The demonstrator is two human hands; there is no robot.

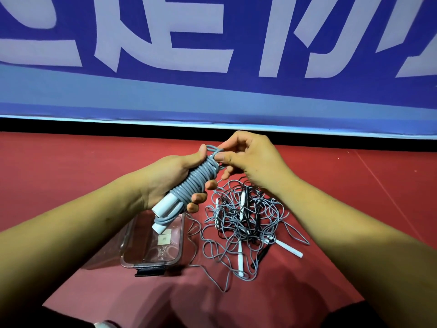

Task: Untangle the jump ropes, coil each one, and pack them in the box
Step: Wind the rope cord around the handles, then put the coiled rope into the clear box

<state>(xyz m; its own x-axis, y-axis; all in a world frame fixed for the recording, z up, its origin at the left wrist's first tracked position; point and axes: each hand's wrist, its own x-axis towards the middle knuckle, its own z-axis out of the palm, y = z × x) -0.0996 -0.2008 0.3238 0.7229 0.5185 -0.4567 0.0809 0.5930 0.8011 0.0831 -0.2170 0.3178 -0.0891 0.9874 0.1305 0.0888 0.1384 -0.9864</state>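
My left hand [176,178] grips a coiled grey jump rope [194,183], its cord wound tightly round two white handles that stick out below the fist. My right hand [248,159] pinches the cord's free end at the top of the coil. Below the hands, on the red floor, lies a tangled heap of grey and black jump ropes [243,223] with several white handles and a black one. A clear plastic box [176,252] stands open to the left of the heap, under the held coil.
A blue banner with big white lettering [212,55] runs across the back, with a black strip at its foot. Loose grey cord loops [220,278] trail from the heap toward me. The box's black latch [150,272] faces me.
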